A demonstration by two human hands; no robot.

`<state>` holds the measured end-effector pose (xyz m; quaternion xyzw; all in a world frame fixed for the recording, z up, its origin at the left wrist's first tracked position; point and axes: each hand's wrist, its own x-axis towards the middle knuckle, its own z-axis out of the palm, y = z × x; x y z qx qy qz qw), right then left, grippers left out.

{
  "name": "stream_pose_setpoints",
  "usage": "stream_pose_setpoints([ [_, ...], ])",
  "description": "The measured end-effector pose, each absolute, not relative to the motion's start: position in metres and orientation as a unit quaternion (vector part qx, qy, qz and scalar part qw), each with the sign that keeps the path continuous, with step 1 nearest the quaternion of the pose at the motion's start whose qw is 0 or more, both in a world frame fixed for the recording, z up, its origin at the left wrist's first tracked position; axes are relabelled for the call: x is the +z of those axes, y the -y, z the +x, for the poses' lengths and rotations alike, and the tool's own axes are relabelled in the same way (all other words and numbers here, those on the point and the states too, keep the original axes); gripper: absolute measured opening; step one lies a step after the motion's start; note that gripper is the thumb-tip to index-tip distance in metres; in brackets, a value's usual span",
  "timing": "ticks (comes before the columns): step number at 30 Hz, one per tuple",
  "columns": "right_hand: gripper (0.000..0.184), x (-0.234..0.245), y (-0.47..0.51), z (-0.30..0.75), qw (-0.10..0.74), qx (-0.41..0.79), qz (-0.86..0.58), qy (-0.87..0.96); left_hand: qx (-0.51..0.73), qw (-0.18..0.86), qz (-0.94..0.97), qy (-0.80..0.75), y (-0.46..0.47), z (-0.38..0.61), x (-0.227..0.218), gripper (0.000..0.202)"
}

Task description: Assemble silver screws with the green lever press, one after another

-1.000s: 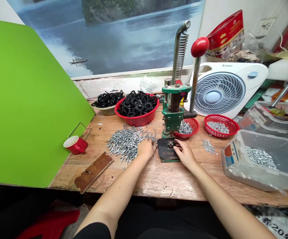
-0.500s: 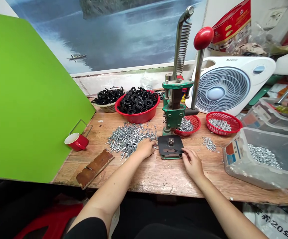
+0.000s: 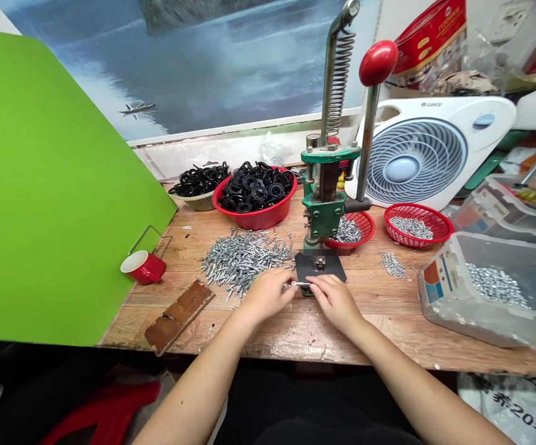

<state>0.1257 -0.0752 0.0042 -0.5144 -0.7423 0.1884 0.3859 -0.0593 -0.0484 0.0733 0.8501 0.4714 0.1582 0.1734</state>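
Note:
Between my two hands lies a small silver eye bolt (image 3: 301,283), level, its ring end toward the left. My left hand (image 3: 268,292) pinches it by the ring end. My right hand (image 3: 335,300) has its thumb and fingers closed at the other end. Both hands are at the front edge of the black plate (image 3: 330,264) of a green hand press (image 3: 324,213), partly covering it. A small metal fixture (image 3: 320,263) stands on that plate, under the ram. Left of the press, a loose pile of similar metal pieces (image 3: 242,259) spreads over the table.
Behind the pile stand a red bowl (image 3: 255,219) of black rings and a beige basket (image 3: 201,203). Red baskets (image 3: 444,230) and a clear bin (image 3: 448,315) hold metal parts at right. A red mug (image 3: 145,270) and brown board (image 3: 180,316) lie left. The lever (image 3: 368,142) stands up.
My left hand has moved right from the pile's edge to the plate, bringing the eye bolt. My right hand has shifted left from the plate's right edge to meet it.

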Motion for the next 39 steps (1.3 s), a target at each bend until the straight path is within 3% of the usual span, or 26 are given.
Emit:
stream_pose_setpoints([
  [3,0.026,0.006,0.077,0.123,0.397,0.220,-0.513,0.729,0.236,0.277,0.803,-0.472,0.051,-0.053,0.065,0.015],
  [7,0.026,0.009,0.083,0.121,0.426,0.262,-0.499,0.708,0.361,0.509,0.640,-0.448,0.053,-0.038,0.034,0.027],
  [10,0.026,0.006,0.082,0.127,0.426,0.243,-0.505,0.710,0.412,0.581,0.557,-0.427,0.049,-0.025,0.016,0.031],
  [15,0.033,-0.014,0.055,0.153,0.419,0.136,-0.583,0.683,0.438,0.561,0.551,-0.436,0.017,-0.012,0.015,0.036],
  [19,0.050,-0.031,0.026,0.161,0.387,0.153,-0.577,0.703,0.403,0.501,0.642,-0.417,-0.012,-0.003,0.018,0.031],
  [26,0.039,-0.036,0.011,0.157,0.368,0.175,-0.585,0.701,0.343,0.397,0.748,-0.407,-0.028,0.008,0.013,0.030],
  [39,0.046,-0.039,0.008,0.162,0.364,0.180,-0.570,0.714,0.294,0.307,0.823,-0.377,-0.033,0.007,0.012,0.028],
])
